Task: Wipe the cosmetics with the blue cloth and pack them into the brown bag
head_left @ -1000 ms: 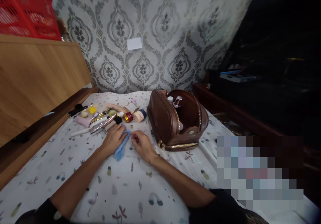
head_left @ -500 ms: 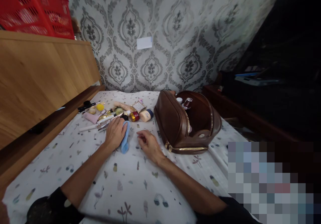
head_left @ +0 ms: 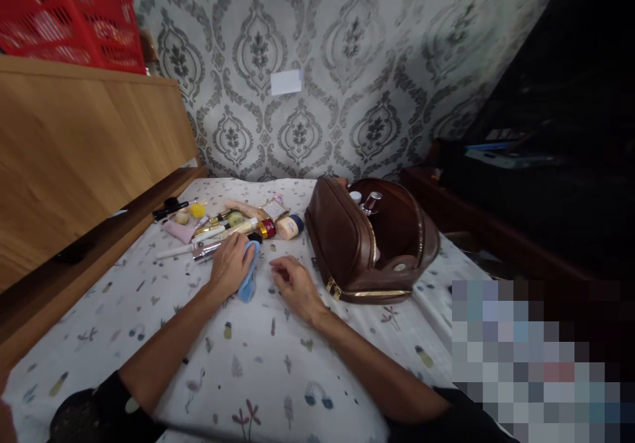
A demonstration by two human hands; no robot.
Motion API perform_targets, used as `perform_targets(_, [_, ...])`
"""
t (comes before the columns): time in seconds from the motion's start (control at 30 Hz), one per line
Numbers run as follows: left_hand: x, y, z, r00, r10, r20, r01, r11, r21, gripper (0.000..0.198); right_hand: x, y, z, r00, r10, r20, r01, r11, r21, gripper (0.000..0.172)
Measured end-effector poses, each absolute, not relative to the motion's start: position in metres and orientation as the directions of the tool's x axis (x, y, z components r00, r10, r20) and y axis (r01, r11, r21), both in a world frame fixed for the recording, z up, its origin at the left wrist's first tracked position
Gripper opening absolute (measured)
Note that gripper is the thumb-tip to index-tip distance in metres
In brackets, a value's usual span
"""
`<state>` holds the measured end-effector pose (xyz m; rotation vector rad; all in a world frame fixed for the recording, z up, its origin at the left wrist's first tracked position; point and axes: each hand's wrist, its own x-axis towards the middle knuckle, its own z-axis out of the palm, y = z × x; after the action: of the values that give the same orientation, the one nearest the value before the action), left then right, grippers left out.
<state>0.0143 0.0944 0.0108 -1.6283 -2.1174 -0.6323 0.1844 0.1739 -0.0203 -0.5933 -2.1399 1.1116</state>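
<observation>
My left hand (head_left: 231, 266) is closed on a small blue cloth (head_left: 247, 287), which hangs out from under its fingers on the right side. Under and beside its fingertips lies a shiny silver tube-like item (head_left: 204, 252); my hand hides part of it. A black tip (head_left: 255, 237) shows just past the fingers. To the right, my right hand (head_left: 298, 291) rests low over the sheet, fingers loosely curled with a gap to the thumb and nothing in them. Ahead lie a red jar with a gold band (head_left: 266, 229) and a beige bottle with a dark blue cap (head_left: 290, 227).
A brown makeup bag (head_left: 342, 244) stands unzipped at right, a few items inside. Several cosmetics lie at left, among them a pink tube (head_left: 181, 230), a yellow sponge (head_left: 197, 211) and a white stick (head_left: 173, 252). A wooden cabinet (head_left: 89, 132) bears a red basket (head_left: 114, 40).
The silver item has come down flatter onto the sheet beside my left hand. That hand has shifted slightly right with the blue cloth. My right hand has stayed nearly still.
</observation>
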Motion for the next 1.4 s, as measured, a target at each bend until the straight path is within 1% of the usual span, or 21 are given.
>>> perform_targets(0.23, [0.006, 0.095, 0.003, -0.278, 0.76, 0.588, 0.96, 0.199, 0.196, 0.029, 0.185, 0.171, -0.018, -0.687, 0.641, 0.341, 0.135, 0.574, -0.807, 0.027])
perform_targets(0.4, [0.002, 0.093, 0.006, -0.332, 0.747, 0.575, 0.936, 0.184, 0.301, 0.031, 0.185, 0.17, -0.015, -0.693, 0.642, 0.328, 0.138, 0.565, -0.813, 0.027])
perform_targets(0.53, [0.007, 0.092, 0.008, -0.362, 0.739, 0.568, 0.919, 0.18, 0.352, 0.03, 0.186, 0.17, -0.015, -0.691, 0.643, 0.33, 0.131, 0.561, -0.818, 0.026])
perform_targets(0.63, [0.015, 0.091, 0.01, -0.353, 0.748, 0.561, 0.905, 0.12, 0.409, 0.028, 0.186, 0.17, -0.014, -0.7, 0.643, 0.309, 0.12, 0.533, -0.837, 0.026])
perform_targets(0.67, [0.018, 0.091, 0.011, -0.339, 0.759, 0.556, 0.899, 0.087, 0.429, 0.027, 0.186, 0.169, -0.013, -0.708, 0.639, 0.301, 0.105, 0.516, -0.85, 0.029])
perform_targets(0.73, [0.025, 0.089, 0.013, -0.306, 0.784, 0.54, 0.884, 0.024, 0.466, 0.026, 0.187, 0.168, -0.01, -0.73, 0.62, 0.287, 0.059, 0.476, -0.877, 0.041])
perform_targets(0.77, [0.029, 0.089, 0.014, -0.29, 0.799, 0.527, 0.876, 0.0, 0.482, 0.026, 0.187, 0.168, -0.008, -0.748, 0.598, 0.287, 0.032, 0.464, -0.885, 0.047])
perform_targets(0.8, [0.032, 0.088, 0.015, -0.277, 0.812, 0.513, 0.869, -0.016, 0.495, 0.026, 0.188, 0.167, -0.006, -0.769, 0.57, 0.291, 0.006, 0.461, -0.888, 0.049])
perform_targets(0.83, [0.035, 0.087, 0.016, -0.264, 0.825, 0.499, 0.864, -0.029, 0.503, 0.025, 0.189, 0.167, -0.004, -0.787, 0.543, 0.292, -0.012, 0.46, -0.888, 0.045])
perform_targets(0.87, [0.038, 0.087, 0.017, -0.25, 0.837, 0.487, 0.861, -0.038, 0.507, 0.025, 0.189, 0.166, -0.003, -0.799, 0.526, 0.29, -0.018, 0.46, -0.888, 0.037])
perform_targets(0.97, [0.042, 0.086, 0.018, -0.207, 0.859, 0.469, 0.866, -0.062, 0.496, 0.023, 0.189, 0.165, -0.002, -0.797, 0.553, 0.244, 0.024, 0.433, -0.901, 0.005])
perform_targets(1.0, [0.042, 0.086, 0.018, -0.196, 0.862, 0.467, 0.87, -0.067, 0.489, 0.023, 0.189, 0.165, -0.003, -0.788, 0.573, 0.227, 0.04, 0.415, -0.909, 0.005])
perform_targets(1.07, [0.042, 0.086, 0.017, -0.18, 0.866, 0.466, 0.877, -0.073, 0.475, 0.023, 0.188, 0.165, -0.004, -0.782, 0.59, 0.201, 0.049, 0.38, -0.924, 0.017])
perform_targets(1.13, [0.041, 0.087, 0.015, -0.172, 0.866, 0.469, 0.883, -0.075, 0.463, 0.023, 0.188, 0.165, -0.006, -0.785, 0.593, 0.18, 0.05, 0.35, -0.935, 0.025])
perform_targets(1.23, [0.04, 0.088, 0.014, -0.157, 0.872, 0.463, 0.898, -0.069, 0.434, 0.024, 0.189, 0.164, -0.006, -0.792, 0.591, 0.151, 0.066, 0.329, -0.942, 0.031])
perform_targets(1.4, [0.038, 0.088, 0.012, -0.156, 0.879, 0.451, 0.923, -0.033, 0.384, 0.027, 0.19, 0.163, -0.005, -0.8, 0.575, 0.173, 0.059, 0.361, -0.931, 0.044])
